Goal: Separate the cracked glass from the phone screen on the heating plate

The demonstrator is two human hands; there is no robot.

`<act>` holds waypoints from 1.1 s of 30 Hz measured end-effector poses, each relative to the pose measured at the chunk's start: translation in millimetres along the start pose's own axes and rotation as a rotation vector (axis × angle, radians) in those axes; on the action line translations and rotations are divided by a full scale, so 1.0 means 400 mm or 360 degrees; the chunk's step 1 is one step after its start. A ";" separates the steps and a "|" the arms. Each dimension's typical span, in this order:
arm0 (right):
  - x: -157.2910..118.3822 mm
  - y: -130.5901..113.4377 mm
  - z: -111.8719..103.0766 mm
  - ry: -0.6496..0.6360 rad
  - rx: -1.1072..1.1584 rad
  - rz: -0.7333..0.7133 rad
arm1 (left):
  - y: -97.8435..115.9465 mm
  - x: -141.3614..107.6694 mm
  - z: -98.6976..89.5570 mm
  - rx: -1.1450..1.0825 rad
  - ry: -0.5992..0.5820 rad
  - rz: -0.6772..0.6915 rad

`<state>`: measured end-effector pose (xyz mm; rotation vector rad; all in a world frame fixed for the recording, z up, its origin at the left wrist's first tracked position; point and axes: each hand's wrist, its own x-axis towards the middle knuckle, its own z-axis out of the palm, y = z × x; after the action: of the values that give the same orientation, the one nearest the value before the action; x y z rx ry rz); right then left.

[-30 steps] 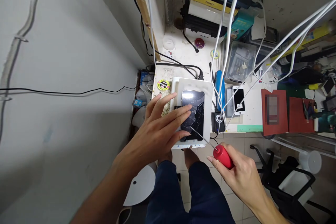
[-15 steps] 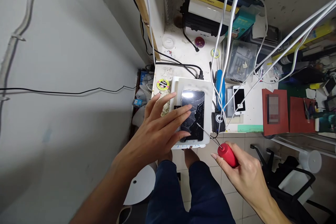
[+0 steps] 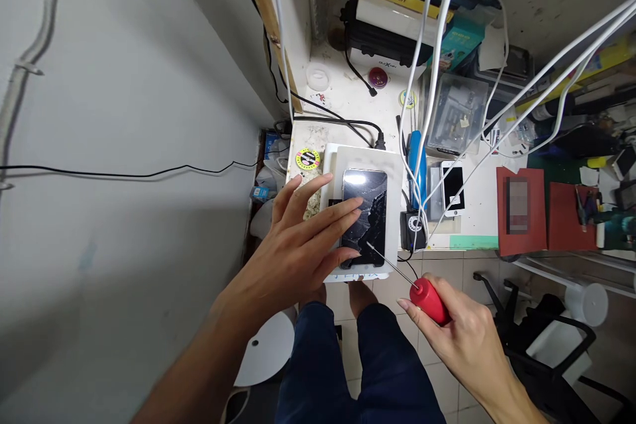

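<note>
A phone [image 3: 376, 215] with a badly cracked black screen lies on a flat white plate [image 3: 368, 159] at the front of the bench. My left hand [image 3: 298, 252] rests over its left side, fingers spread, with some fingertips and the thumb on the glass. In my right hand [image 3: 464, 328] is a tool [image 3: 428, 301] with a thick red handle and a thin metal shaft. The shaft's tip is at the lower part of the broken screen. What the tip has, if anything, is too small to tell.
White cables [image 3: 437, 46] hang across the bench. A blue tool [image 3: 417, 169], a black adapter [image 3: 413, 230], a white phone [image 3: 452, 189] and a clear parts box [image 3: 457, 116] stand right of the plate. A wall [image 3: 149, 112] is at the left.
The tool's tip has moved slightly left and down across the cracked glass, and my right hand has shifted a little left with it. My left hand stays nearly in place.
</note>
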<state>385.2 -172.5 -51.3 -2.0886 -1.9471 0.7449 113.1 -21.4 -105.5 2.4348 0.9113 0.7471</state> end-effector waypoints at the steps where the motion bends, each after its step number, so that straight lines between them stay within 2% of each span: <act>1: 0.000 -0.001 0.000 0.0000 0.0000 0.0002 | 0.000 0.000 0.000 0.0000 0.0001 0.0005; 6: 0.001 -0.002 -0.001 0.0052 -0.0014 0.0023 | -0.001 0.000 -0.001 0.0000 -0.0002 0.0017; 33: 0.000 -0.004 -0.005 0.0021 -0.0016 -0.0006 | -0.001 -0.001 0.001 -0.0004 0.0000 -0.0013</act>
<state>384.7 -171.8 -48.9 -2.0896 -1.9518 0.7202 112.7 -21.6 -106.0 2.4278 0.9190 0.7449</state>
